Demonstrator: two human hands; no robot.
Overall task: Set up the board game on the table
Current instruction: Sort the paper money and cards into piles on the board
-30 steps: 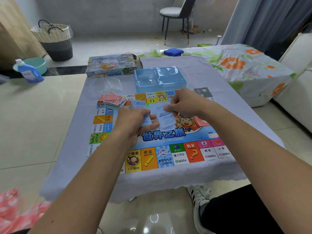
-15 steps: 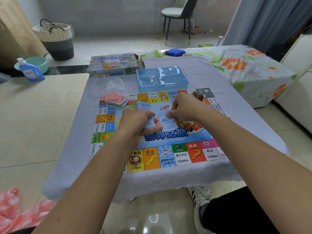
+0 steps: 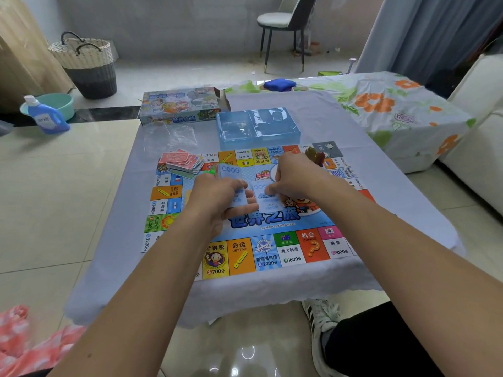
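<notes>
The colourful game board (image 3: 272, 254) lies flat on the small table with the pale blue cloth (image 3: 117, 240). Above the board's middle my left hand (image 3: 217, 200) grips a stack of light blue paper notes (image 3: 230, 171). My right hand (image 3: 295, 175) pinches one blue note (image 3: 268, 200) at its top edge, just right of the stack. A loose pile of red-backed cards (image 3: 181, 160) sits on the board's far left corner. A dark reddish bundle (image 3: 314, 156) shows behind my right wrist.
A clear blue plastic tray (image 3: 258, 126) stands beyond the board, the game box (image 3: 179, 107) and crumpled clear wrap (image 3: 174, 137) to its left. A flowered covered table (image 3: 394, 110) stands right. My shoe (image 3: 318, 322) is under the front edge.
Both hands have stayed over the board's middle with the blue notes. The right hand has drawn one note slightly apart from the stack. The view has tilted a little.
</notes>
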